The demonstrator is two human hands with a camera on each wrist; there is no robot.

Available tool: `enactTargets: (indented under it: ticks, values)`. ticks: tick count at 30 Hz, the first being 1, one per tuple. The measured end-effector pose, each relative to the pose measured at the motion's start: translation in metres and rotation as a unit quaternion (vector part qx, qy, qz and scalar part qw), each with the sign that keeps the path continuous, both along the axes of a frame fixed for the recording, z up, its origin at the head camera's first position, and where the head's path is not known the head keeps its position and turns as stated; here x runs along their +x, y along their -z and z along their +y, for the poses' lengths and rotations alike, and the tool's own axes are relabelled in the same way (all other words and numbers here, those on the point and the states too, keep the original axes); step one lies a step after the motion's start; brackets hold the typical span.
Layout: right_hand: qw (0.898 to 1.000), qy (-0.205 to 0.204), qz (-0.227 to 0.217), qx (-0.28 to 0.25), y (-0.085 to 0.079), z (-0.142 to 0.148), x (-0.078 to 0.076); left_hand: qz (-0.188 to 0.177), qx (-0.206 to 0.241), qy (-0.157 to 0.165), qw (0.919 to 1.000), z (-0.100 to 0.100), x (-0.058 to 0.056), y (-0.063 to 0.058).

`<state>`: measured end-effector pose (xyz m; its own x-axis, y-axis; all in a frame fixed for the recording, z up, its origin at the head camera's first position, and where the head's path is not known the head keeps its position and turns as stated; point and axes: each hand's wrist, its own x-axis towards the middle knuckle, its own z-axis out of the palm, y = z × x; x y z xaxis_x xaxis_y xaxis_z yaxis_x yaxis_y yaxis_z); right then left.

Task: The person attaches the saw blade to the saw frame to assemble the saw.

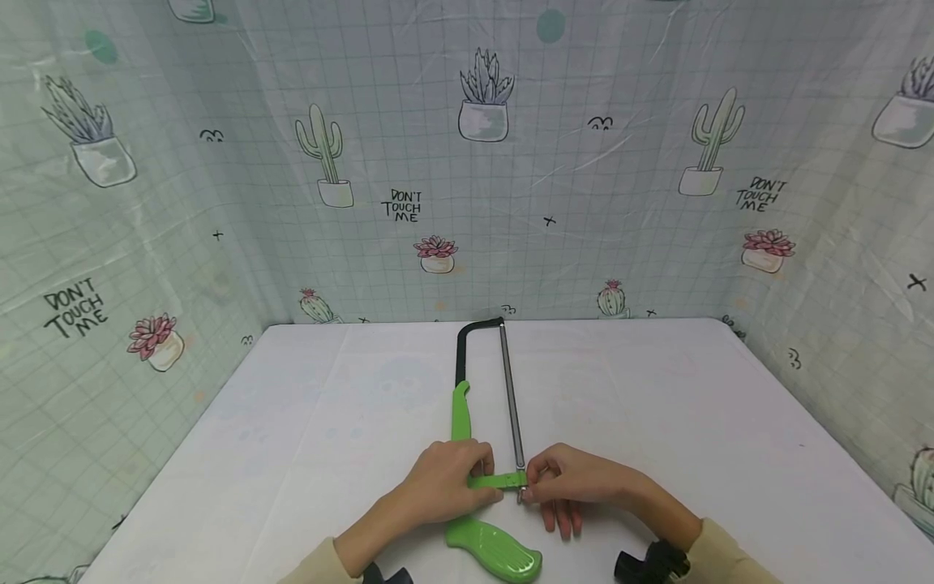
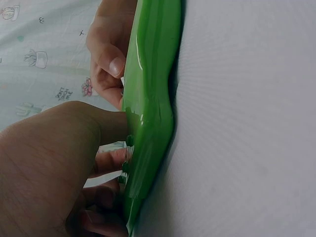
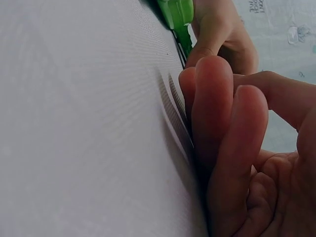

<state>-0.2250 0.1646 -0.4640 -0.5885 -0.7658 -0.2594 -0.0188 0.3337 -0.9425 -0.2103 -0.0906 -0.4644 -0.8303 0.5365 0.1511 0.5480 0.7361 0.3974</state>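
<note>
A hacksaw (image 1: pixel 496 550) with a green handle and black front frame lies on the white table, its tip pointing away from me. Its grey blade (image 1: pixel 512 397) runs along the right side. My left hand (image 1: pixel 447 480) holds the green frame where a short crossbar (image 1: pixel 499 481) meets it, thumb along the bar. At the blade's near end, my right hand (image 1: pixel 572 477) pinches the small metal fitting (image 1: pixel 521 495) between thumb and forefinger. Its other fingers (image 3: pixel 242 133) hang loosely near the tabletop in the right wrist view. The pinched part is mostly hidden there.
The white table (image 1: pixel 642 389) stretches out on both sides of the saw. Behind and beside it hangs a sheet (image 1: pixel 547 259) printed with cacti. Black wrist devices (image 1: pixel 652 562) sit under the forearms near the bottom edge.
</note>
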Motion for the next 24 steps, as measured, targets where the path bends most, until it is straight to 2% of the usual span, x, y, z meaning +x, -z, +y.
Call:
enactTargets:
  ticks: [8,24]
  values:
    - [1.0,-0.007,-0.01,-0.007,-0.0013,0.0019,-0.0004,0.001,-0.002,0.001,1.0,-0.0001,-0.0009,0.0008]
    - [1.0,-0.02,-0.003,-0.013,0.0008,0.003,-0.0014,0.002,-0.004,0.001,1.0,-0.0004,-0.0002,0.0009]
